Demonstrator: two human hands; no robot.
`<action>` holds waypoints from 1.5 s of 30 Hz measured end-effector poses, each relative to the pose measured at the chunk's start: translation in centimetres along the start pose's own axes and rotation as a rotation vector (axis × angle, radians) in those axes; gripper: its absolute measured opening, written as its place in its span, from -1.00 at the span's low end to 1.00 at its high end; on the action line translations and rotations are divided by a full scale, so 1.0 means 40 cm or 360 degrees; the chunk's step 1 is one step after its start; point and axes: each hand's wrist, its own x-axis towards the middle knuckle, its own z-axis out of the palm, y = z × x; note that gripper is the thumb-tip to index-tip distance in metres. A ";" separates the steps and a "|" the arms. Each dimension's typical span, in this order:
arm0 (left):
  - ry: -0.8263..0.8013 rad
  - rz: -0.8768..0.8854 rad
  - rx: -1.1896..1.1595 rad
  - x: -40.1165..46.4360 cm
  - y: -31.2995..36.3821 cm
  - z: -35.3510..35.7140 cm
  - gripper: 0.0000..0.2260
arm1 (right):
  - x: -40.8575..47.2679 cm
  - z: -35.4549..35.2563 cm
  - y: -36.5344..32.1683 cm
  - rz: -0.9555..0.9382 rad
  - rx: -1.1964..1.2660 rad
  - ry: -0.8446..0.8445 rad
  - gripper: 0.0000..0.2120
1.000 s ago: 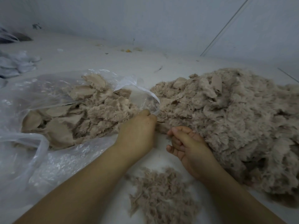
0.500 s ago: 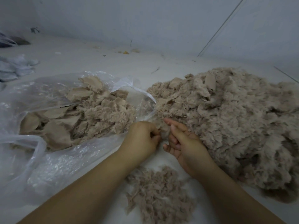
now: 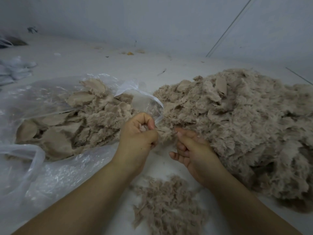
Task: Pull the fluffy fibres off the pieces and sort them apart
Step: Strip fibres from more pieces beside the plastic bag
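Found the great heap of fluffy pieces (image 3: 245,133) sprawled over the right of the white surface (image 3: 118,68), its near edge touching the right hand (image 3: 193,150). Noted the clear plastic bag (image 3: 42,167) on the left, mouth gaping toward the hands, with flatter sorted pieces (image 3: 76,129) inside. Spotted the small pile of pulled fibres (image 3: 167,206) nearest the body, between the forearms. Saw the left hand (image 3: 137,138) with fingers curled tight round a pale tuft (image 3: 143,128), just beside the bag's lip. Made out the right thumb and forefinger pinched together on one fluffy piece (image 3: 166,134) at the heap's edge, the other fingers loosely bent. Judged the worst risk as mixing: loose fibres drifting into the open bag so near, or back onto the heap. Feared also a grip too wide, dragging neighbouring pieces out of the heap, and a pull too sharp, tearing the backing rather than stripping it.
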 end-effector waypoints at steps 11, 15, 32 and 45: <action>0.0068 -0.0169 -0.0208 0.004 0.007 -0.017 -0.76 | 0.006 0.006 -0.002 0.0078 -0.0021 0.0076 -0.72; 0.0070 -0.0260 -0.0161 0.006 -0.010 -0.010 -0.75 | -0.001 0.001 -0.007 0.0070 -0.0062 -0.0049 -0.70; 0.0013 -0.0312 -0.0007 0.005 -0.040 0.010 -0.89 | -0.018 0.008 -0.017 0.0039 -0.0243 -0.0179 -0.92; 0.0037 -0.0241 -0.0328 0.025 -0.016 -0.014 -0.72 | -0.021 0.010 -0.021 0.0057 -0.0295 -0.0183 -0.83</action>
